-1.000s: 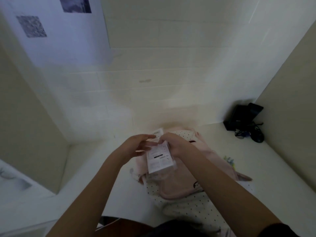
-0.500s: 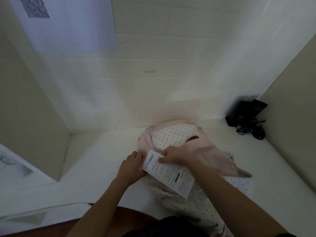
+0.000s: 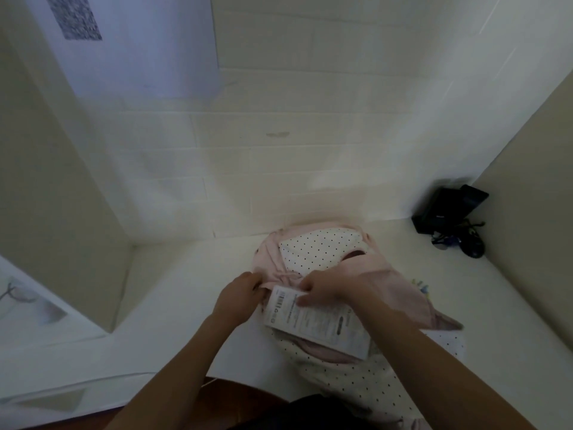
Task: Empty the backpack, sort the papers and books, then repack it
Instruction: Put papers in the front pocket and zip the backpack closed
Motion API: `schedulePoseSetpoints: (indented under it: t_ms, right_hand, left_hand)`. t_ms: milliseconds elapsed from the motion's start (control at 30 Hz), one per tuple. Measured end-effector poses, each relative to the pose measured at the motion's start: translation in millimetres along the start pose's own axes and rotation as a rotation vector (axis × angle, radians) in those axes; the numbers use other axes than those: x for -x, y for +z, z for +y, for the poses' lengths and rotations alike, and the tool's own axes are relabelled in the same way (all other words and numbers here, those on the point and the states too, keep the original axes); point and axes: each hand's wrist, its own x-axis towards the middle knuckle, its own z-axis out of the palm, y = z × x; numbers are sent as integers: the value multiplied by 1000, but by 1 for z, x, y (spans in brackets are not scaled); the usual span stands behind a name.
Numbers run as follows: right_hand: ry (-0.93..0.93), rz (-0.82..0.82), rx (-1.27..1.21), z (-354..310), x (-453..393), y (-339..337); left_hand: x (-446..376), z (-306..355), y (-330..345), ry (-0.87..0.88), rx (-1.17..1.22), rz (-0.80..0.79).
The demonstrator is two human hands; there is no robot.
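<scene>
One pink, dotted backpack (image 3: 313, 248) is lying on the white desk (image 3: 173, 293) against the wall, with one printed paper (image 3: 319, 324) lying across it. A black device (image 3: 446, 209) is sitting in the far right corner. The right hand (image 3: 328, 288) is pinching the paper's upper edge; the left hand (image 3: 237, 297) is gripping the backpack's pink rim.
</scene>
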Motion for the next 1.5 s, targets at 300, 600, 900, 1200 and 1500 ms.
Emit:
schedulePoseSetpoints:
  t_ms: [300,600,900,1200,1500]
  right_hand:
    - [-43,77,-31,-16,-9,9]
    - [64,464,-168,-27,-11,35]
    - [72,605,-329,-28,-9,50]
    - [60,603,-213,-33,-11,55]
    - [57,655,-227,-16,-3,33]
  left_hand:
    - [-2,10,-3,-30,25,120]
    - [-9,12,-6,-338,-18,-16]
    - [-5,18,-10,-239,-314,-16]
    - [-3,10,-1,-400,-266,-113]
    - [-6,31,-23,-272,-251,-22]
